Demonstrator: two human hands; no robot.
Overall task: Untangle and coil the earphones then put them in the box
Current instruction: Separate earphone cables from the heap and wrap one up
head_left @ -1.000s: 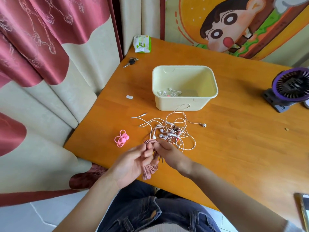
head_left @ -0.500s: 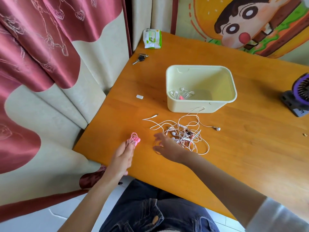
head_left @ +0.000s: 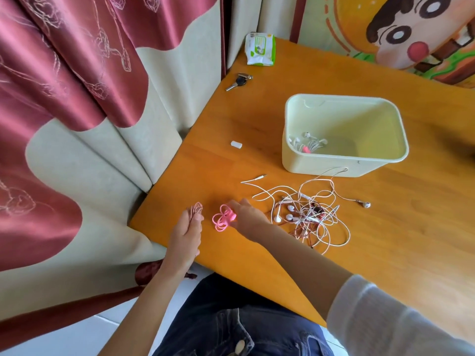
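My left hand (head_left: 186, 233) grips a coiled dusty-rose earphone bundle (head_left: 195, 209) just over the table's near left corner. Right beside it lies a small coiled pink earphone set (head_left: 221, 220), and my right hand (head_left: 248, 217) pinches its right side. A tangle of white and dark-red earphones (head_left: 307, 213) sprawls to the right of that hand, with one white bud (head_left: 365, 204) trailing out. The pale yellow box (head_left: 344, 164) stands behind the tangle, open, with coiled white earphones (head_left: 307, 143) in its left corner.
On the orange wooden table (head_left: 385, 240) a small white cap (head_left: 236, 144) lies left of the box. Keys (head_left: 239, 81) and a wet-wipes pack (head_left: 260, 48) sit at the far left. Red-and-cream curtains (head_left: 77, 124) hang along the table's left edge.
Both hands held the dusty-rose coil together a second ago. Now my left hand alone holds it, further left, and my right hand has moved left from the tangle onto the pink coil.
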